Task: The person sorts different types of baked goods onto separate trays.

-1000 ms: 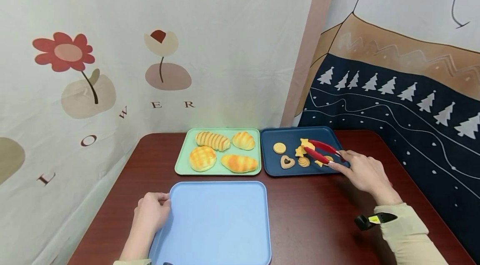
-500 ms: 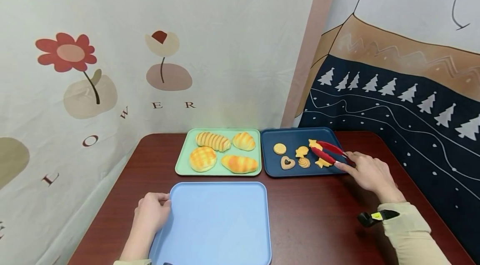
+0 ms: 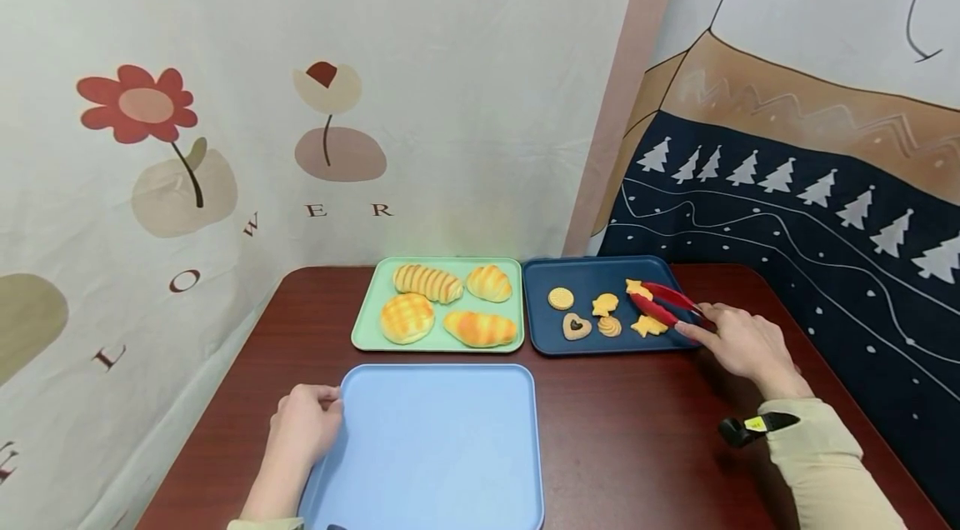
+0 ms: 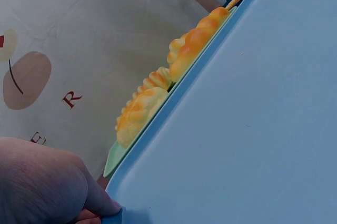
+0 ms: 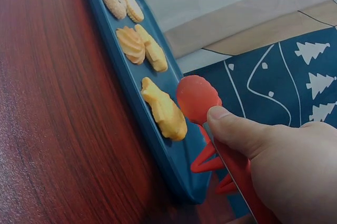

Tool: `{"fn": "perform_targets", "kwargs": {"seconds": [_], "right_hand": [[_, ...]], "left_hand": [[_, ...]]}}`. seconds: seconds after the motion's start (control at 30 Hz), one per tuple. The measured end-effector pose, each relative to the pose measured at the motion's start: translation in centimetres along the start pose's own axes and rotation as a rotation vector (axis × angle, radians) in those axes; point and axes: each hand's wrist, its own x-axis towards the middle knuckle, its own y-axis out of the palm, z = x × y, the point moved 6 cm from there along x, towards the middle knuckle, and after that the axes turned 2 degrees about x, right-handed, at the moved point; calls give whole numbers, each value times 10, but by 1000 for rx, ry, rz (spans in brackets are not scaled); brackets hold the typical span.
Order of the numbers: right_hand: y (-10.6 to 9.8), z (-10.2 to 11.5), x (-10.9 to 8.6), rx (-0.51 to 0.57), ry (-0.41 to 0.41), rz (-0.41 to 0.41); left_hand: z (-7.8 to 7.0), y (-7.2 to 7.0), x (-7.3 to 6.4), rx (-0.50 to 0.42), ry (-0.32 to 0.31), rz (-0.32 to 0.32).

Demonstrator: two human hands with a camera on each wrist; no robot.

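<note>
My left hand (image 3: 303,423) pinches the left rim of a light blue tray (image 3: 442,447) between thumb and fingers. My right hand (image 3: 750,351) grips red tongs (image 3: 652,311) over a navy tray (image 3: 543,338). At the tips of the tongs is a star-shaped cookie (image 3: 635,287), partly covered by them; I cannot tell whether it is squeezed or lifted. Nearby on the navy tray lie another yellow cookie (image 3: 648,326), a fish-shaped cookie (image 3: 604,304), a swirl cookie (image 3: 609,326), a heart cookie (image 3: 577,326) and a round cookie (image 3: 560,298). In the right wrist view, the tongs' red head (image 5: 197,99) hides the star.
Left of the navy tray stands a green tray (image 3: 362,337) with several breads, among them a round bun (image 3: 407,318) and a long roll (image 3: 481,329). All the trays are on a dark red wooden table (image 3: 615,447). A printed curtain (image 3: 480,97) hangs behind.
The tongs and the star-shaped cookie have shifted right, away from the fish-shaped cookie, with my right hand. My left hand stays on the blue tray's rim.
</note>
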Motion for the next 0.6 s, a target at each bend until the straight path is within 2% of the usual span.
{"fn": "perform_targets", "kwargs": {"seconds": [0.23, 0.6], "right_hand": [[4, -4, 2, 9, 7, 0], [-1, 5, -4, 18, 16, -23]], "left_hand": [[-1, 0, 0, 2, 3, -3], [1, 1, 1, -5, -11, 3]]}}
